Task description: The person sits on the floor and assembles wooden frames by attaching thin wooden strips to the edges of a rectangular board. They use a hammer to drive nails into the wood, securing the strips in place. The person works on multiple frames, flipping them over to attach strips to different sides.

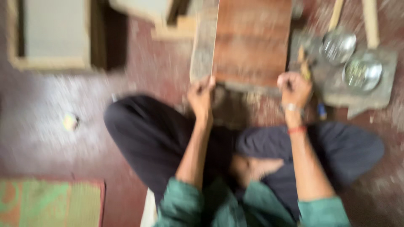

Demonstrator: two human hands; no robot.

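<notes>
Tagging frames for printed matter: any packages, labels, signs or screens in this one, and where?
None can be made out; the frame is heavily blurred.
The left hand and right hand grip the near edge of a reddish-brown wooden board, which shows no visible label.
Two round metal bowls sit to the right, with no label visible.

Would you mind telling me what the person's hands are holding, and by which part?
Both hands grip a reddish-brown wooden board by its near edge: the left hand at the near left corner, the right hand at the near right corner. Blur hides the fingers' exact placement.
</notes>
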